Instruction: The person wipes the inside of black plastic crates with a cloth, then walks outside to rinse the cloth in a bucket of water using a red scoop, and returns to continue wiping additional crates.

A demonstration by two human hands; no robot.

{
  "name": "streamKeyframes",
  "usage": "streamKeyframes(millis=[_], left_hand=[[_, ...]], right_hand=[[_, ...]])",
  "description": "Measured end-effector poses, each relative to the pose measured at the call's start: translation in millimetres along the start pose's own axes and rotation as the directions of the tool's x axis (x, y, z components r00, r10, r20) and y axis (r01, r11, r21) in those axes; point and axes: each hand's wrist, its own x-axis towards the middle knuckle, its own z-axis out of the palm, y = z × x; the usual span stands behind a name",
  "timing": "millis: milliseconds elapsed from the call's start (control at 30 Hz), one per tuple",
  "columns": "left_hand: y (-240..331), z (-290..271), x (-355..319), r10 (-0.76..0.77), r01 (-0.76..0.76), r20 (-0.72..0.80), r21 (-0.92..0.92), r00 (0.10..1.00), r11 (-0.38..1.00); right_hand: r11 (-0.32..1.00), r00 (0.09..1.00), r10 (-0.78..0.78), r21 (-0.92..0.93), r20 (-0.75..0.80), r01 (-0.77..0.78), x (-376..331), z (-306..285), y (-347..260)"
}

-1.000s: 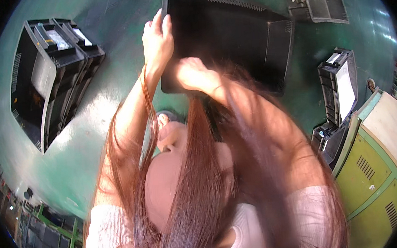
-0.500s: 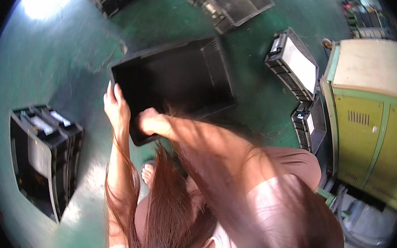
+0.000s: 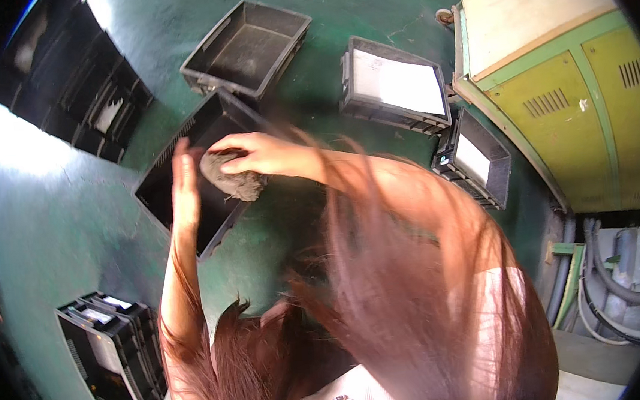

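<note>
A wad of grey rag (image 3: 232, 180) with a frayed edge is gripped in my right hand (image 3: 260, 156), fingers over its top. It hangs above a black plastic crate (image 3: 212, 238), which sits at an angle on the floor. Close to the rag's left side is my left hand (image 3: 185, 182), fingers stretched out and slightly blurred, over the crate. No object shows in that hand; whether it touches the rag cannot be made out. Both hands and the rag hide part of the crate's inside.
Another black crate (image 3: 209, 85) stands just beyond. Two crates with white sheets (image 3: 396, 81) (image 3: 473, 159) lie to the right, near a yellow-green metal cabinet (image 3: 553, 99). Stacked black crates (image 3: 112, 92) stand far left, more crates (image 3: 132, 343) near left. Hoses (image 3: 612, 282) run at lower right.
My left hand has come off the crate's rim. My right hand has risen from inside the crate, and the rag now shows in it. The crate appears turned, and my view has shifted.
</note>
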Motion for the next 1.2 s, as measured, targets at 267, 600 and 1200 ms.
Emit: streamKeyframes(millis=[267,600,1200], left_hand=[[61,47,23,-0.354,0.511,0.619,-0.091,0.701,0.855],[100,-118,-63,-0.414,0.367,-0.082,-0.332,0.907,0.869],[60,-217,-306,-0.559,0.314,-0.403,-0.529,0.725,0.789]], right_hand=[[0.671,0.486,0.093,-0.306,-0.869,-0.676,-196,-302,45],[0.89,0.42,0.125,-0.086,-0.899,-0.447,-228,-419,108],[0.634,0.798,0.599,-0.651,0.073,-0.416,76,120,128]])
